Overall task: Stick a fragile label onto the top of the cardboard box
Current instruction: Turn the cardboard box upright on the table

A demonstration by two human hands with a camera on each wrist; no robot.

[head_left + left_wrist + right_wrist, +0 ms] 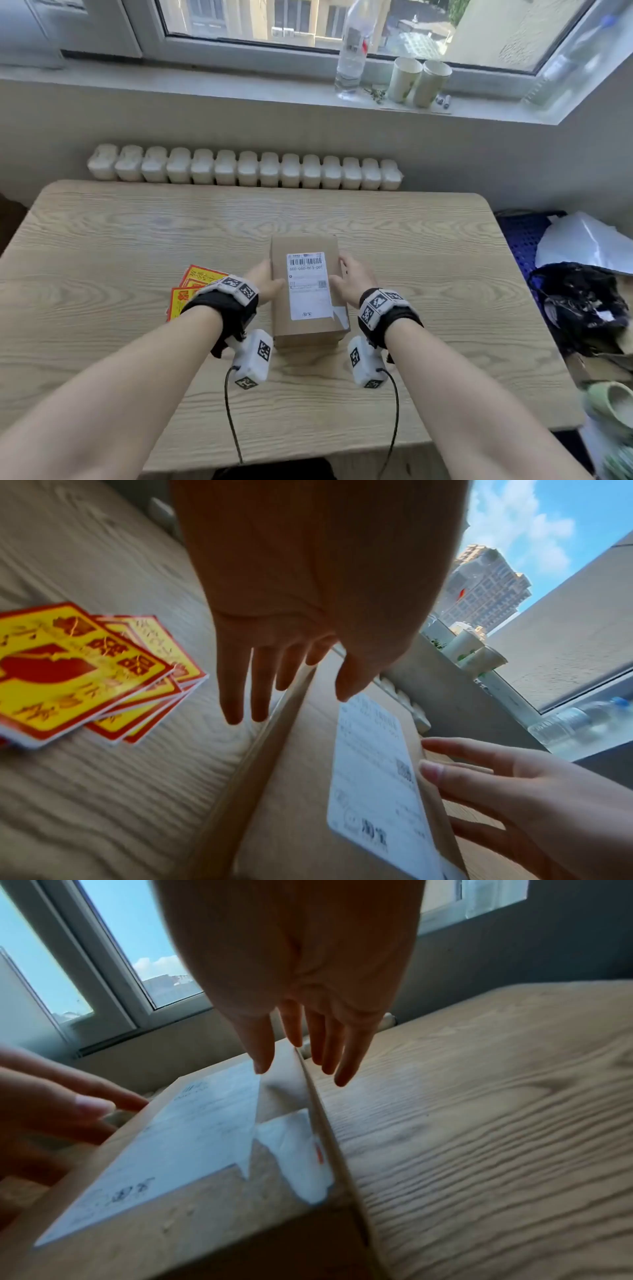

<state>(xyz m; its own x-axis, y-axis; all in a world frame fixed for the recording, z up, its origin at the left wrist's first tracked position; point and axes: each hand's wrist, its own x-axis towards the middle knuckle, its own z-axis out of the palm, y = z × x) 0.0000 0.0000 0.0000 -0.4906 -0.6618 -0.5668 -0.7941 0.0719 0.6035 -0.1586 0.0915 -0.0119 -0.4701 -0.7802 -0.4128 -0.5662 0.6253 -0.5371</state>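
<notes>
Left hand point(266, 279), fingers straight, flat against left wall of cardboard box point(306, 329); right hand point(352, 279) likewise on right wall, nothing grasped. Box mid-table, long axis running away from body. Fragile labels point(78, 669): loose stack on table point(102, 240), just left of left hand, nearer that hand.

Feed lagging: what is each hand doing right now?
Left hand: open, fingers straight along the cardboard box.
Right hand: open, flanking the box's other side.
</notes>
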